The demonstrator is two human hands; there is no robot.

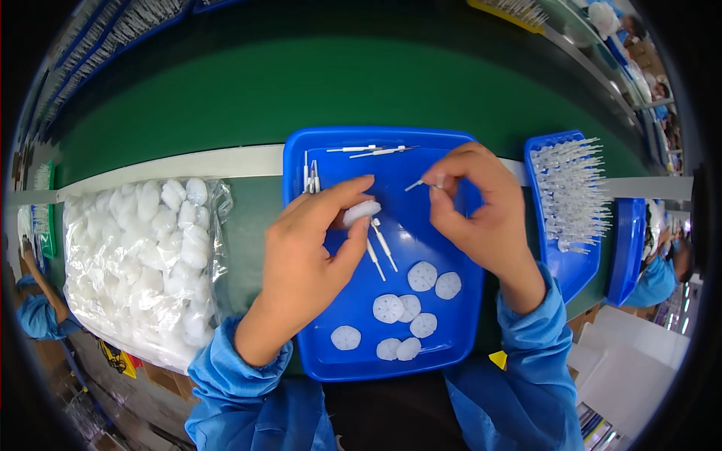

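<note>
Over a blue tray (320, 368), my left hand (301, 248) pinches a white round disc (362, 213) between thumb and fingers, held nearly edge-on. To its right, my right hand (485, 203) is closed at the fingertips on a thin white rod (414, 186) whose narrow end points left. The two held things are apart. Below the left fingertips lie two white rods (384, 246), and more rods (382, 152) rest along the tray's far side and in its far left corner. Several white discs with small marks (388, 308) are scattered in the near half, some overlapping.
A clear bag of white round pieces (143, 255) lies left of the tray. On the right stands a blue bin (568, 267) with many white rods (568, 192). A green work surface (338, 83) stretches behind. Other people in blue sleeves (653, 282) are at both sides.
</note>
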